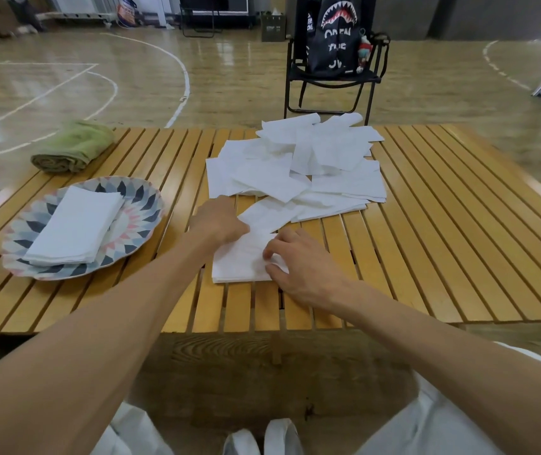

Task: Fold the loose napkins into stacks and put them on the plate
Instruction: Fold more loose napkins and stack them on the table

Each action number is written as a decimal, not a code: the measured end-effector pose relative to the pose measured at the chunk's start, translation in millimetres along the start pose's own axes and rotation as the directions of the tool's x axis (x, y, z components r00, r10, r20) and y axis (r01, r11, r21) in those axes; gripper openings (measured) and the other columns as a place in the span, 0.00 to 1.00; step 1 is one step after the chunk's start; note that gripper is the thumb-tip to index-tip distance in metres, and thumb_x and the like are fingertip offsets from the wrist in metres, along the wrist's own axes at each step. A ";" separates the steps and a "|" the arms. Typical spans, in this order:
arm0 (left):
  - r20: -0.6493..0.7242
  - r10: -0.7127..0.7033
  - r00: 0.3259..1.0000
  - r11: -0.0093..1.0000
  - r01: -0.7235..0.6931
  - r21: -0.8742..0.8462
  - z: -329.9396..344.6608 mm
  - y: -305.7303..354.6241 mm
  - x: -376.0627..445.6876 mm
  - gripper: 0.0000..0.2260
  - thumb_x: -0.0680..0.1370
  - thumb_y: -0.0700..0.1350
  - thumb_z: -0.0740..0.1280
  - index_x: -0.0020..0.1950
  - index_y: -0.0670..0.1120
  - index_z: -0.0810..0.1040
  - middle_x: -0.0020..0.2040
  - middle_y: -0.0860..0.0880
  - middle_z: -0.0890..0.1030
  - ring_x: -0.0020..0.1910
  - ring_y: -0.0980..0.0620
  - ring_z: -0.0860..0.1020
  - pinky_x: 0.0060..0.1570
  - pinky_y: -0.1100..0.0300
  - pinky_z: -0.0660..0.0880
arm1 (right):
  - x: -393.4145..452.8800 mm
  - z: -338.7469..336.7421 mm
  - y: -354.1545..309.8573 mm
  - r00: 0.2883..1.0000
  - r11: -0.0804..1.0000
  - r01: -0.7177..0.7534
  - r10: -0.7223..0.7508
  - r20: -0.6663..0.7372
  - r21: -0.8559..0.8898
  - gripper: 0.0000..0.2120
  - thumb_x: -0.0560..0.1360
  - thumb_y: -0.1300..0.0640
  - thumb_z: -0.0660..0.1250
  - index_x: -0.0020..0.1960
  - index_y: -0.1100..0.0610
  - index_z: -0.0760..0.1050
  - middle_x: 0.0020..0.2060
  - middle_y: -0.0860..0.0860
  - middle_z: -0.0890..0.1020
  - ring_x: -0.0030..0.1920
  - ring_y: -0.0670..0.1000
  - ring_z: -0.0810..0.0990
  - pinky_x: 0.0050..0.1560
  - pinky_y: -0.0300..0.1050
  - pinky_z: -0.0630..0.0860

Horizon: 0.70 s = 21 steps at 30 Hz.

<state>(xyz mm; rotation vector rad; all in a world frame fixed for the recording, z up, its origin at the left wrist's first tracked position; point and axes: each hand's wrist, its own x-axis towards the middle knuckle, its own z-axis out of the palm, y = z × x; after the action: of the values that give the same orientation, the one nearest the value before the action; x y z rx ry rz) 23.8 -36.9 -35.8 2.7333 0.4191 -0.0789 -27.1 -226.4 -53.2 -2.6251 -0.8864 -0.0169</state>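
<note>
One folded stack of white paper napkins (74, 224) is already laid on the round plate with the blue, grey and pink petal pattern (146, 205), while a second small stack of folded white napkins (241, 262) is being worked near the table's front edge, with a long napkin strip pinched at its far side by the left hand (221, 221) and its right edge pressed by the curled fingers of the right hand (302, 264). A large loose heap of unfolded white napkins (298, 162) is left behind it, so the task is judged well short of half done. The work is done on a slatted yellow wooden table (443, 224) carrying a rolled green towel (72, 147), set on a glossy wooden court floor with white lines (131, 77), and a black folding chair holding a black shark-mouth bag (335, 50) is seen beyond.
</note>
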 end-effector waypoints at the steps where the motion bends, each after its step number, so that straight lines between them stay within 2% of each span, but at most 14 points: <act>1: 0.019 -0.019 1.000 0.999 0.020 -0.048 -0.9 -1.7 0.5 0.14 0.71 0.52 0.73 0.48 0.44 0.78 0.45 0.47 0.81 0.44 0.47 0.80 0.47 0.50 0.81 | -0.5 -1.1 0.3 1.000 1.000 0.003 -0.003 0.005 0.003 0.11 0.81 0.50 0.61 0.61 0.50 0.76 0.59 0.49 0.75 0.62 0.50 0.69 0.64 0.50 0.69; 4: 0.003 -0.042 0.999 0.977 0.041 -0.211 -2.5 -7.4 -1.6 0.07 0.72 0.44 0.72 0.46 0.43 0.78 0.45 0.47 0.80 0.43 0.48 0.79 0.46 0.53 0.79 | -2.4 -3.3 0.6 1.000 0.999 -0.011 0.010 0.014 0.037 0.11 0.80 0.49 0.63 0.61 0.50 0.77 0.59 0.48 0.75 0.62 0.49 0.69 0.65 0.48 0.68; 6: -0.055 -0.058 0.997 0.923 0.032 -0.384 -7.1 -10.0 -7.6 0.07 0.73 0.42 0.70 0.48 0.43 0.77 0.47 0.47 0.79 0.45 0.48 0.78 0.44 0.54 0.78 | -4.2 -5.0 1.3 0.999 0.995 -0.040 0.038 0.023 0.087 0.11 0.80 0.49 0.64 0.60 0.50 0.77 0.60 0.48 0.75 0.62 0.49 0.69 0.66 0.49 0.68; 9: -0.180 -0.030 0.983 0.831 -0.075 -0.550 -22.3 -7.7 -20.4 0.07 0.74 0.42 0.70 0.50 0.46 0.77 0.47 0.48 0.79 0.47 0.49 0.79 0.45 0.52 0.79 | -5.8 -7.1 2.7 0.996 0.988 -0.078 0.071 0.054 0.135 0.10 0.80 0.50 0.65 0.60 0.49 0.78 0.61 0.47 0.74 0.64 0.48 0.69 0.66 0.47 0.67; 12: -0.273 0.005 0.962 0.740 -0.187 -0.646 -39.9 0.6 -35.1 0.07 0.75 0.41 0.70 0.53 0.46 0.77 0.48 0.50 0.79 0.47 0.53 0.78 0.41 0.59 0.76 | -6.5 -10.5 5.1 0.984 0.931 -0.176 0.160 0.074 0.321 0.10 0.80 0.50 0.66 0.59 0.48 0.78 0.57 0.43 0.76 0.58 0.42 0.72 0.58 0.39 0.71; 15: -0.321 0.029 0.947 0.634 -0.265 -0.726 -55.6 4.9 -48.2 0.10 0.77 0.41 0.70 0.57 0.45 0.77 0.52 0.49 0.80 0.49 0.53 0.79 0.43 0.61 0.77 | -4.8 -19.6 6.7 0.938 0.811 -0.267 0.343 -0.053 0.520 0.07 0.80 0.50 0.65 0.56 0.49 0.78 0.50 0.42 0.79 0.52 0.41 0.77 0.50 0.36 0.73; 17: -0.325 0.047 0.945 0.594 -0.288 -0.751 -63.3 5.1 -53.6 0.10 0.77 0.41 0.70 0.58 0.45 0.78 0.53 0.47 0.80 0.52 0.50 0.80 0.48 0.57 0.79 | -1.5 -29.7 7.5 0.872 0.681 -0.321 0.484 -0.076 0.658 0.10 0.81 0.48 0.63 0.55 0.53 0.78 0.47 0.45 0.80 0.48 0.44 0.78 0.47 0.38 0.73; 18: -0.317 0.056 0.947 0.577 -0.290 -0.764 -66.1 5.2 -56.1 0.10 0.77 0.41 0.70 0.58 0.45 0.78 0.53 0.47 0.81 0.52 0.50 0.80 0.49 0.55 0.79 | 0.4 -35.7 7.4 0.838 0.557 -0.340 0.545 -0.025 0.758 0.14 0.82 0.46 0.61 0.56 0.55 0.78 0.44 0.47 0.81 0.44 0.46 0.78 0.44 0.39 0.72; 19: -0.303 0.067 0.951 0.566 -0.286 -0.773 -67.9 5.0 -58.3 0.11 0.77 0.41 0.70 0.58 0.45 0.78 0.53 0.47 0.81 0.52 0.50 0.80 0.49 0.55 0.80 | 1.9 -42.3 6.9 0.810 0.387 -0.344 0.583 0.062 0.855 0.18 0.83 0.44 0.59 0.56 0.57 0.78 0.42 0.49 0.81 0.40 0.48 0.78 0.41 0.40 0.71; 21: -0.282 0.093 0.955 0.568 -0.284 -0.773 -68.6 4.8 -62.4 0.11 0.77 0.40 0.71 0.59 0.44 0.78 0.54 0.46 0.81 0.53 0.49 0.80 0.50 0.54 0.80 | 2.6 -53.8 6.7 0.789 0.024 -0.307 0.565 0.240 0.951 0.24 0.83 0.40 0.55 0.57 0.59 0.77 0.36 0.53 0.82 0.33 0.50 0.76 0.36 0.43 0.70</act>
<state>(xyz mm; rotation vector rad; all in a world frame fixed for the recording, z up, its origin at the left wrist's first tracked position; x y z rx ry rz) -34.3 -33.1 36.4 1.8334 0.1378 0.3841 -15.5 -248.6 -4.9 -1.3994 0.1728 0.3365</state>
